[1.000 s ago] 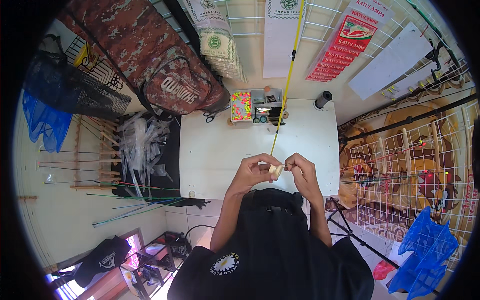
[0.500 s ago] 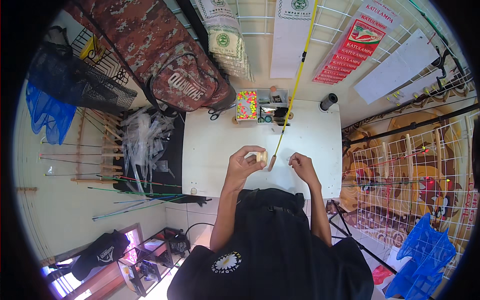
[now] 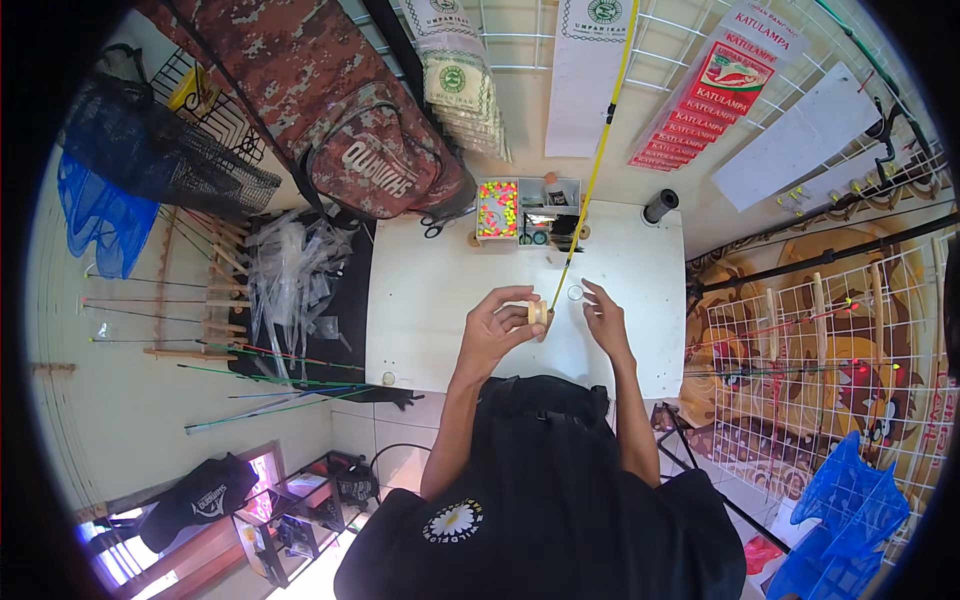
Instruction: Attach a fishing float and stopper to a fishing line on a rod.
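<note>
A pale wooden spool [image 3: 538, 312] with a groove around it is pinched between the thumb and fingers of my left hand [image 3: 487, 332], over the white table [image 3: 430, 290]. My right hand [image 3: 606, 322] has its fingers apart on the other side of the rod. Close to its fingertips is a small clear ring [image 3: 575, 293]; whether they touch it I cannot make out. Between my hands a thin yellow fishing rod [image 3: 590, 180] slants up and away, its handle end partly behind the spool and left fingertips.
At the table's far edge stands a divided tray [image 3: 549, 184] with bright beads, a bottle and small tackle. Scissors [image 3: 434, 227] lie left of it; a black cylinder [image 3: 661, 205] stands at the far right corner. A camouflage bag [image 3: 390, 170] leans in at far left.
My right hand has moved slightly away from me and its fingers have spread. The clear ring now shows farther out, plainly visible. The spool in my left hand has shifted slightly right.
</note>
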`<state>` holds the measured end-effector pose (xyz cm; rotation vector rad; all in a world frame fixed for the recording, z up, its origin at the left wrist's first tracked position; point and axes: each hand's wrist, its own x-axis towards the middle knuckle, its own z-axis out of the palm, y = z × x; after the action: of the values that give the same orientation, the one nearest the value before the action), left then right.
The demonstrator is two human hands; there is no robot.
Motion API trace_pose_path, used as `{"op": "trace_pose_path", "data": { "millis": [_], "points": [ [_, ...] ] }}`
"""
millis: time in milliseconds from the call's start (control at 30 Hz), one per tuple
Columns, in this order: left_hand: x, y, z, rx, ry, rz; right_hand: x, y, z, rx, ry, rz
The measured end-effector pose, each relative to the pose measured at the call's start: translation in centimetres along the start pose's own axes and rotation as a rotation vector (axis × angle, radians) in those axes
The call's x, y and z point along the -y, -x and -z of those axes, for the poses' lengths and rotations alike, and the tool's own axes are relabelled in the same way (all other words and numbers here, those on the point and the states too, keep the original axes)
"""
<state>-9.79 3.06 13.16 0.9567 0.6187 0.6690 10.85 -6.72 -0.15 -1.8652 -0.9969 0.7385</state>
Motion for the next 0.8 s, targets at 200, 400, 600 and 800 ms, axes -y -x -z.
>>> {"op": "trace_pose_path", "data": {
  "millis": [200,400,600,800],
  "points": [
    [0.7,0.0,-0.1,0.063,-0.163,-0.121,9.7,3.6,1.5,0.014,-0.532,-0.042],
    [1.3,-0.3,-0.8,0.076,-0.232,-0.102,13.2,4.5,1.9,0.166,-0.625,0.112],
    [1.1,-0.1,-0.4,0.17,-0.308,-0.113,12.7,4.5,1.7,0.167,-0.631,0.119],
    [0.8,0.0,0.0,0.229,-0.234,-0.04,12.8,4.7,2.0,0.192,-0.622,0.112]
  ]
}}
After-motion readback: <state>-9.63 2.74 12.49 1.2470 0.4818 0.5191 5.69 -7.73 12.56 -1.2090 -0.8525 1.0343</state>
